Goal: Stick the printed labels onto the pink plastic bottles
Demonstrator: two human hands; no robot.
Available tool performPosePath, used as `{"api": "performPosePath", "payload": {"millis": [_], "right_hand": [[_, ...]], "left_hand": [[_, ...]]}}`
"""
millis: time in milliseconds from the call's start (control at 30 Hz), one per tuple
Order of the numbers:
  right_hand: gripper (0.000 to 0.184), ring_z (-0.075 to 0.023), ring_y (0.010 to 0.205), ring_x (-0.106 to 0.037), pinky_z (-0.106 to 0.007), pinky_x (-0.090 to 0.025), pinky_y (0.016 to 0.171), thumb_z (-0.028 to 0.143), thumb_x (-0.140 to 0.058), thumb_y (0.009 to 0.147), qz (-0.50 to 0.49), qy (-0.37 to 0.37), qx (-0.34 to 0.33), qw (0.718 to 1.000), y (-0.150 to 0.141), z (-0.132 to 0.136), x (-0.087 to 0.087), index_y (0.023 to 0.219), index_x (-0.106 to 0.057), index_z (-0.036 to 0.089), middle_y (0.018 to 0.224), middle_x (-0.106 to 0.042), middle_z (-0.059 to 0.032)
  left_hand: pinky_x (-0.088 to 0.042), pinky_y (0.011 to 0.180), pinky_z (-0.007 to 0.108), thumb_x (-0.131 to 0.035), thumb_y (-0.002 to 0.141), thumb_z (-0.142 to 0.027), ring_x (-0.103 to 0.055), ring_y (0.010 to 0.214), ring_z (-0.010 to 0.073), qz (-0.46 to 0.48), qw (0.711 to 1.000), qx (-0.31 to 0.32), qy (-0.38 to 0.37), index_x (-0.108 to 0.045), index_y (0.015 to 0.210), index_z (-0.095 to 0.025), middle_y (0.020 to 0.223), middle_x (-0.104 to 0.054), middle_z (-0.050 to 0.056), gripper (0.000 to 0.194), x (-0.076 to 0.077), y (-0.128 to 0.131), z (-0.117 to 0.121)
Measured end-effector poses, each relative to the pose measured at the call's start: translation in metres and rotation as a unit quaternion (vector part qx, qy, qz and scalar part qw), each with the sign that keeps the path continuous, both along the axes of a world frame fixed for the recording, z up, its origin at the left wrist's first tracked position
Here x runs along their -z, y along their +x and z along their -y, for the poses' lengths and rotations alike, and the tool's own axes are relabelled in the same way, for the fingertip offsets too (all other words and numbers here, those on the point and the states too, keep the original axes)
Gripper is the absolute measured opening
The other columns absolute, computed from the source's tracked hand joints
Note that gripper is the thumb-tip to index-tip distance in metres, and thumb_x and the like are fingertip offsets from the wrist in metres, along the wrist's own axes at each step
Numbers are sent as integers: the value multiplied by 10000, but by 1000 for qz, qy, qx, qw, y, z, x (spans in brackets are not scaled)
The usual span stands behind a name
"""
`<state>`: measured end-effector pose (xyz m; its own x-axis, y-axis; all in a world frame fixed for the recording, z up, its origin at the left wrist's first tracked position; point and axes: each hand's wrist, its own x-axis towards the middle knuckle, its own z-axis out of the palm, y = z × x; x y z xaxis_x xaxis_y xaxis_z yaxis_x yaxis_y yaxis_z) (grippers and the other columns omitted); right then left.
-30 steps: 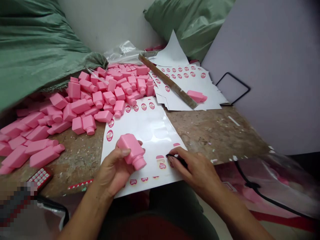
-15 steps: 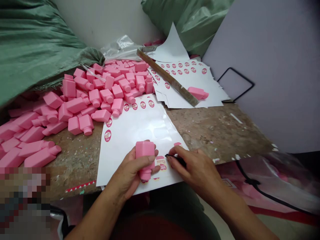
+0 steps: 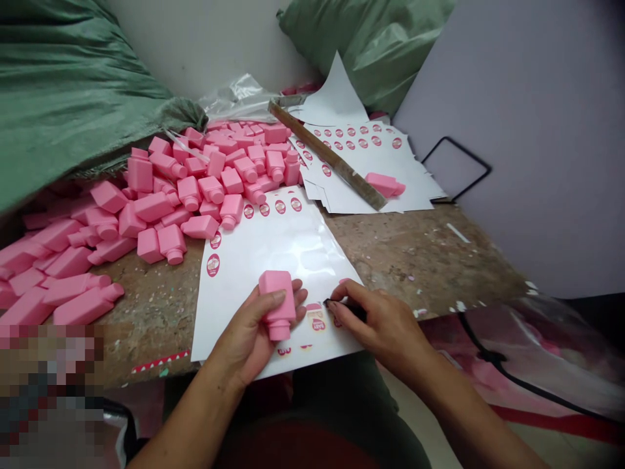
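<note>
My left hand (image 3: 254,332) is closed round a pink plastic bottle (image 3: 277,296), its neck pointing down toward me. Below it lies a white sheet of stickers (image 3: 244,260) with oval labels along its edges. Between the fingers of my right hand (image 3: 375,319) is a small black pointed tool (image 3: 354,309); most of it is hidden in the palm, so its kind does not show. Its tip is by a baby-brand sticker (image 3: 317,319) near the sheet's right side, where I cannot tell whether it touches.
A heap of pink bottles (image 3: 161,205) covers the table's left and back. Behind, a wooden strip (image 3: 332,156) and one pink bottle (image 3: 385,184) lie on more sticker sheets (image 3: 415,169). Green sacks (image 3: 73,98) stand at the back; a black wire frame (image 3: 488,169) is at the right.
My left hand has brought the bottle rightward, closer to my right hand, and turned it so its neck faces me. The right hand has stayed beside the sticker with the black tool.
</note>
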<state>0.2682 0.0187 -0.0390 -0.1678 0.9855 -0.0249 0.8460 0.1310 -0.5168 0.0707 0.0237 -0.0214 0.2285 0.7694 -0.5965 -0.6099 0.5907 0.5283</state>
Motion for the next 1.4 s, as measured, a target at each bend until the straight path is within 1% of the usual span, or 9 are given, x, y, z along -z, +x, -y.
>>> {"api": "performPosePath", "payload": {"millis": [167,300,400,467,567,767,1000,1267,1400], "right_hand": [[164,-160,502,-504,-313,-310,621,348,-522,872,75,92,-33,992,-8,1,4,775,-571,224,593,-626,10],[266,-134,486,-464,-321,-310,638,418,-555,854,46,96,-13,994,-10,-3,7,677,-534,220,558,-588,23],[323,-135,512,-450,-287,-317,570,472,-582,799,-102,-8,30,994,-3,-7,5,612,-516,217,541,-543,23],[374,-125,500,-426,-262,-310,509,528,-610,759,-243,-77,70,964,4,-8,-1,592,-481,219,526,-491,35],[425,-105,450,-358,-248,-297,458,562,-662,723,-341,-85,130,927,10,-5,-13,584,-446,224,484,-385,63],[425,-111,497,-386,-236,-308,448,562,-681,702,-330,-46,78,940,-13,1,-35,557,-491,211,525,-436,32],[351,-107,483,-401,-238,-320,455,489,-649,756,-367,-50,42,928,-37,-5,-31,593,-502,215,521,-448,45],[375,-121,517,-435,-250,-345,479,524,-637,771,-334,-56,46,940,-37,-6,-26,606,-502,215,554,-491,33],[364,-147,538,-452,-279,-350,519,535,-595,786,-255,-5,55,965,-38,-4,-24,610,-518,226,552,-514,16]], "left_hand": [[-524,973,372,-615,828,-172,-636,1130,268,13,999,-30,0,-578,1171,-83,1234,-651,180,356,3,0,0],[-514,979,384,-645,802,-189,-624,1145,269,1,999,-44,7,-606,1138,-99,1155,-683,160,349,4,2,1],[-516,970,383,-669,782,-202,-632,1120,262,-10,999,-48,10,-620,1095,-112,1123,-691,141,329,4,2,1],[-528,936,359,-677,776,-201,-643,1089,253,-16,999,-42,19,-625,1069,-115,1122,-688,136,309,4,1,2],[-543,858,319,-688,774,-190,-660,1031,232,-27,998,-26,48,-614,1085,-130,1122,-682,126,326,4,1,3],[-540,770,294,-655,829,-423,-664,930,200,-13,996,-6,89,-583,1169,-174,1082,-692,117,427,-2,3,9],[-546,768,381,-591,781,-647,-662,904,246,17,996,5,93,-570,1184,-182,1080,-673,124,616,-7,5,15],[-532,828,408,-581,822,-596,-648,986,267,34,993,20,111,-572,1173,-178,1150,-640,138,546,-5,3,19],[-520,843,356,-728,774,-317,-637,927,189,-12,991,41,129,-561,1197,-210,1145,-633,86,467,-6,2,21]]}}
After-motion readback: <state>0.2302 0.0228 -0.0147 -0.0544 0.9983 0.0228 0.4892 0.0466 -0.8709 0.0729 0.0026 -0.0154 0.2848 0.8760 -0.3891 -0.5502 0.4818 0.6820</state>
